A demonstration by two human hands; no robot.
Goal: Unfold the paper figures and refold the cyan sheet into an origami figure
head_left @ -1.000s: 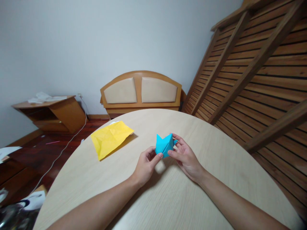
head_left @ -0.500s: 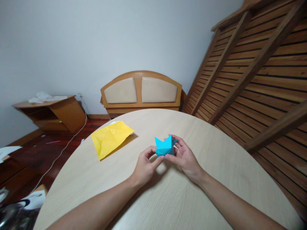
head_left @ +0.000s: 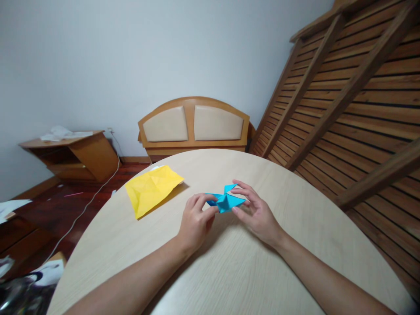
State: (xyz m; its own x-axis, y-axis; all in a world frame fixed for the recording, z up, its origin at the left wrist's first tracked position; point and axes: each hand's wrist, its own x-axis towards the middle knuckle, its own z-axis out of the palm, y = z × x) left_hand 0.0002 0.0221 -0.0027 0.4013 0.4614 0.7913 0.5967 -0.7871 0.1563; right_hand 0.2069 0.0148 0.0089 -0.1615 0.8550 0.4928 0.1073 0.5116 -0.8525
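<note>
A folded blue origami piece (head_left: 226, 202) with several pointed flaps is held just above the middle of the table. My left hand (head_left: 197, 218) pinches its left side between thumb and fingers, hiding part of that side. Around the right-hand points curves my right hand (head_left: 257, 214), its thumb and fingers apart. The thumb is close to the lower right edge and the fingertips are by the upper flap; whether they touch the paper I cannot tell. A creased yellow sheet of paper (head_left: 152, 190) lies on the table, left of the hands.
The round pale wooden table (head_left: 262, 280) fills the foreground. Beyond it stands a headboard (head_left: 193, 103) against the wall. A slatted wooden frame (head_left: 328, 113) leans at the right. A low cabinet (head_left: 88, 153) with papers is at the left, and a white cable (head_left: 88, 201) crosses the floor.
The blue origami piece has been turned, so its flaps now point to different sides. My right hand's fingers have spread from it, while my left hand has shifted its grip on the left side.
</note>
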